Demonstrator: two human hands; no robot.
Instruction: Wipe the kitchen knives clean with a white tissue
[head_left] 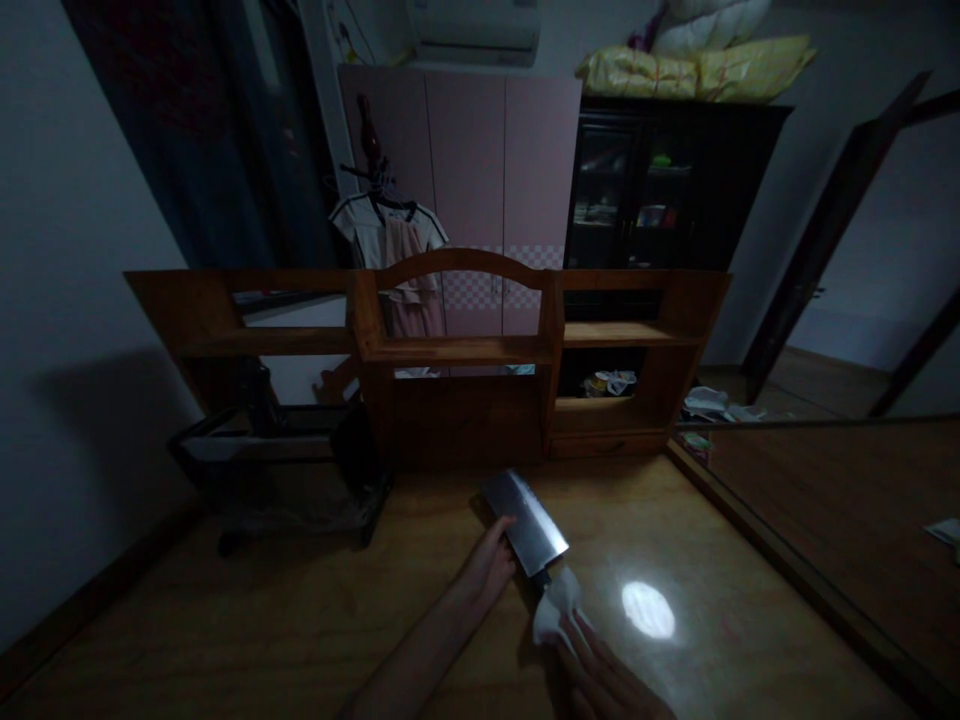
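A cleaver [523, 522] with a broad shiny blade is held above the wooden boards, its dark handle pointing toward me. My left hand [491, 565] grips the blade along its left edge, thumb lying on the flat face and the other fingers hidden beneath. A white cloth or tissue [559, 603] covers most of the handle. My right hand [596, 665] presses that white cloth round the handle, with its fingers close together.
A wooden shelf unit [457, 350] stands across the far end of the boards [420, 600]. At left sits a black-framed bin or basket [292, 470]. Behind are a pink wardrobe [469, 170], a dark cabinet [675, 180] and hanging clothes [390, 230]. A raised wooden edge [765, 550] runs along the right.
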